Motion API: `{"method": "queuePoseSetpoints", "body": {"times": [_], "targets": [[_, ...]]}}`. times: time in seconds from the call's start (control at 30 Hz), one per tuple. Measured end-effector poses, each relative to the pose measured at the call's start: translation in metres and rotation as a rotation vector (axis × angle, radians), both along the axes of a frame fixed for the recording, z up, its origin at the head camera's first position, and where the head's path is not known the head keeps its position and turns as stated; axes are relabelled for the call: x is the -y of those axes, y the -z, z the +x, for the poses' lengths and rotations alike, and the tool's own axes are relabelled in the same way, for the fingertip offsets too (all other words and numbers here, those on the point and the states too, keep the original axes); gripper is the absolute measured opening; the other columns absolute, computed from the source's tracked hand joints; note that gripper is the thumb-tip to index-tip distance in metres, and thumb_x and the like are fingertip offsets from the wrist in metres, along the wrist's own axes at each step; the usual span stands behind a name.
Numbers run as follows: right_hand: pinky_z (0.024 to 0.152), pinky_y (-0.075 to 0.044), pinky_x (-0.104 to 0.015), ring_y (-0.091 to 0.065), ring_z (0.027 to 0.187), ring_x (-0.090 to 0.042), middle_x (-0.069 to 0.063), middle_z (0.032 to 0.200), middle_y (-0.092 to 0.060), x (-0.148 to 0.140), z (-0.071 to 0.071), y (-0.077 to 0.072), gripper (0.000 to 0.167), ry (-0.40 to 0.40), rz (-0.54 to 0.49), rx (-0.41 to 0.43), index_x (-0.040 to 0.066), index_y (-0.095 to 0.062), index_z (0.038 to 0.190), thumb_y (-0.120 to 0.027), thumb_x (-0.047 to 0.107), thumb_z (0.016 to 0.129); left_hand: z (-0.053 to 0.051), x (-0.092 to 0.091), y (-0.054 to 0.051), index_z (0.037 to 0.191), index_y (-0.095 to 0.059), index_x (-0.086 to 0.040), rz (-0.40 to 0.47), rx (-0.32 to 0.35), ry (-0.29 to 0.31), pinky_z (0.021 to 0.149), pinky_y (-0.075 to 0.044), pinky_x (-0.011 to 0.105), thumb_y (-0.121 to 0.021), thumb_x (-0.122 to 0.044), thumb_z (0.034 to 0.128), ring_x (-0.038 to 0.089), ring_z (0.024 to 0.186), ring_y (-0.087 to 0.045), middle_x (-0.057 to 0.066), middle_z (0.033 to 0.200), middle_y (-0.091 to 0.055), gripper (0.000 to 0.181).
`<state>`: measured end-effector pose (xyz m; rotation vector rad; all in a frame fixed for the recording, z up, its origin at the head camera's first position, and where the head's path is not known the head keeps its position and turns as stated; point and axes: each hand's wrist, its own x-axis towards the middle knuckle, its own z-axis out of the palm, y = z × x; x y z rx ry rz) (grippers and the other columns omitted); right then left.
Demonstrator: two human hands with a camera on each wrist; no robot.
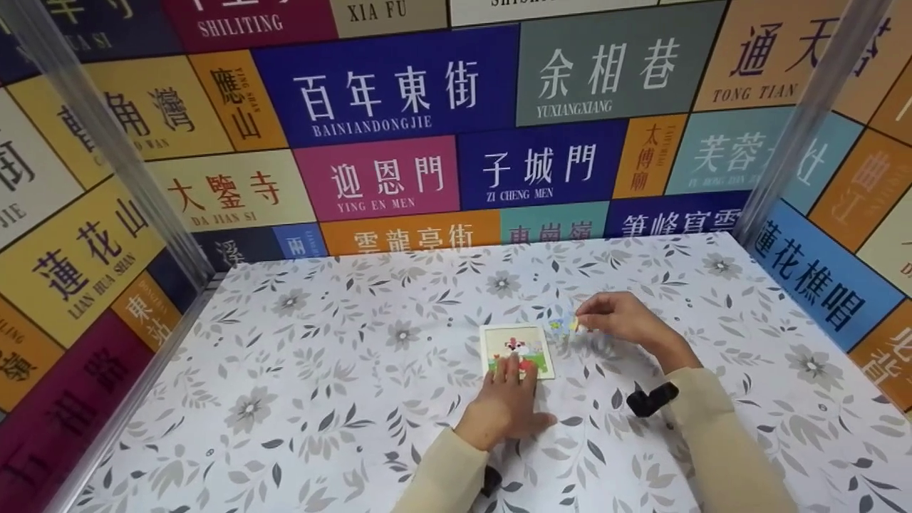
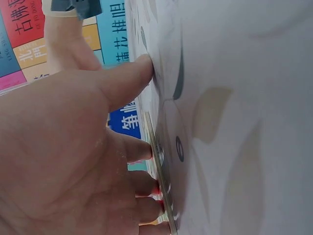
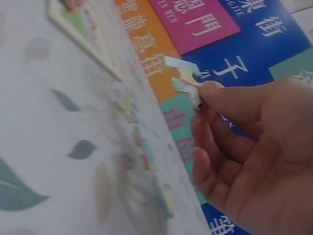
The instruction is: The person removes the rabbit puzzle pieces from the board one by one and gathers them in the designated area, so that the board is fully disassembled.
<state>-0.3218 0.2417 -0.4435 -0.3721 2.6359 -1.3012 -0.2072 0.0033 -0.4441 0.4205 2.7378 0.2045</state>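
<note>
My right hand [image 1: 620,318] pinches one puzzle piece [image 3: 189,78], my left hand [image 1: 502,407] touches the tray [image 1: 513,328] straight-fingered, and loose pieces [image 1: 560,325] at its two o'clock seem unplaced.

On the table [image 1: 342,370], the puzzle board [image 1: 484,349] lies left of loose pieces [image 1: 559,326], the wall [image 1: 388,89] standing behind.

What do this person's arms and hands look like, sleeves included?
Long beige fabric sleeves reach both wrists, with a small black device at each cuff, the left one partly hidden. The left hand and right hand wear no gloves.
</note>
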Motion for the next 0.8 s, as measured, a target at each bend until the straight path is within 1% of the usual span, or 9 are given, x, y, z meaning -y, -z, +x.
{"method": "queuePoseSetpoints", "body": {"times": [0.1,0.13,0.2,0.33,0.47,0.63,0.8], "targets": [[0.075,-0.051,-0.026,-0.063,0.085,-0.009,-0.011,0.105,-0.075,0.006,-0.001,0.009,0.025,-0.046,0.036,0.020,0.002,-0.073,0.110,-0.069,0.022,0.095,0.000,0.001,0.001,0.159,-0.026,-0.015,-0.001,-0.014,0.005,0.126,-0.023,0.043,-0.058,-0.061,0.0932,0.030,0.157,-0.017,0.013,0.168,-0.019,0.087],[0.074,-0.050,-0.025,-0.061,0.084,-0.009,-0.011,0.104,-0.075,0.008,-0.002,0.011,0.023,-0.049,0.053,0.025,0.002,-0.073,0.109,-0.069,0.020,0.095,0.000,0.002,0.001,0.159,-0.026,-0.015,0.000,-0.015,0.007,0.126,-0.024,0.043,-0.058,-0.061,0.0932,0.030,0.157,-0.017,0.013,0.168,-0.019,0.087],[0.070,-0.047,-0.024,-0.058,0.080,-0.009,-0.011,0.102,-0.075,0.013,-0.002,0.014,0.021,-0.038,0.083,0.036,0.002,-0.074,0.106,-0.070,0.018,0.094,0.000,0.002,0.002,0.159,-0.027,-0.015,0.003,-0.015,0.007,0.126,-0.024,0.043,-0.058,-0.061,0.0929,0.029,0.157,-0.017,0.013,0.168,-0.019,0.087],[0.072,-0.044,-0.025,-0.054,0.078,-0.010,-0.011,0.099,-0.075,0.020,-0.002,0.018,0.018,-0.001,0.126,0.051,0.000,-0.075,0.104,-0.072,0.014,0.092,0.000,0.002,0.003,0.160,-0.027,-0.016,0.006,-0.008,0.004,0.126,-0.024,0.043,-0.058,-0.061,0.0927,0.029,0.157,-0.016,0.012,0.169,-0.018,0.087],[0.073,-0.044,-0.024,-0.055,0.079,-0.011,-0.008,0.095,-0.074,0.023,-0.001,0.018,0.017,0.034,0.144,0.060,0.000,-0.075,0.102,-0.072,0.013,0.091,0.000,0.002,0.002,0.160,-0.025,-0.016,-0.002,-0.015,0.012,0.126,-0.023,0.043,-0.057,-0.062,0.0931,0.030,0.157,-0.015,0.012,0.169,-0.017,0.087],[0.067,-0.044,-0.024,-0.054,0.075,-0.011,-0.004,0.090,-0.071,0.024,-0.001,0.015,0.018,0.052,0.137,0.077,0.000,-0.074,0.104,-0.071,0.013,0.091,0.000,0.002,0.000,0.160,-0.025,-0.013,0.001,-0.042,0.022,0.126,-0.024,0.043,-0.057,-0.061,0.0935,0.030,0.157,-0.017,0.013,0.168,-0.019,0.087],[0.065,-0.044,-0.024,-0.054,0.076,-0.012,-0.003,0.090,-0.069,0.025,-0.001,0.016,0.019,0.059,0.138,0.108,0.001,-0.074,0.106,-0.070,0.014,0.092,0.000,0.003,0.002,0.160,-0.023,-0.013,0.015,-0.026,0.017,0.126,-0.022,0.043,-0.057,-0.060,0.0943,0.030,0.157,-0.015,0.013,0.169,-0.016,0.088]]}}
